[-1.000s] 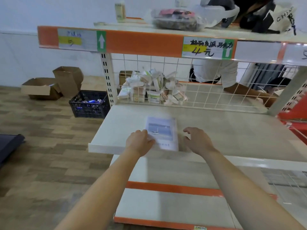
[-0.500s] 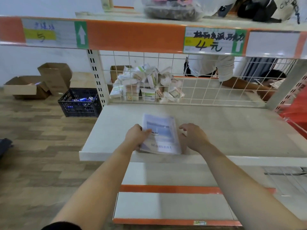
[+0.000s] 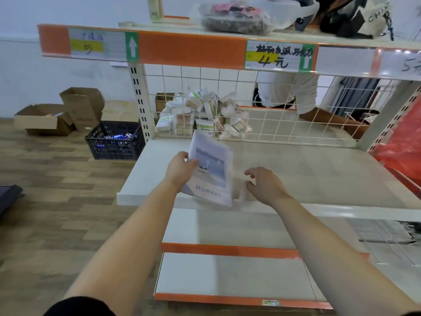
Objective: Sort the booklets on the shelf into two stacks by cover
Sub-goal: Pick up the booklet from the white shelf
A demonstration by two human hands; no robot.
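Booklet point(image 3: 211, 172) is in my left hand point(image 3: 180, 169), over the front edge of the shelf point(image 3: 307, 174), left of centre. Fingers pinch its left edge. Cover faces me, tilted up. Long axis runs away from me: "Moment" title at the near end, top end toward the wire grid point(image 3: 284, 124). Right hand point(image 3: 264, 183) is just beside its right edge, fingers loosely curled, holding nothing. Blur under the booklet, can't tell what's there.

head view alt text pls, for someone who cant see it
A person's left hand grips a pale booklet titled "Moment", tilted up over a white shop shelf, while the right hand hovers open beside it. Small packets lie piled behind the shelf's wire grid.
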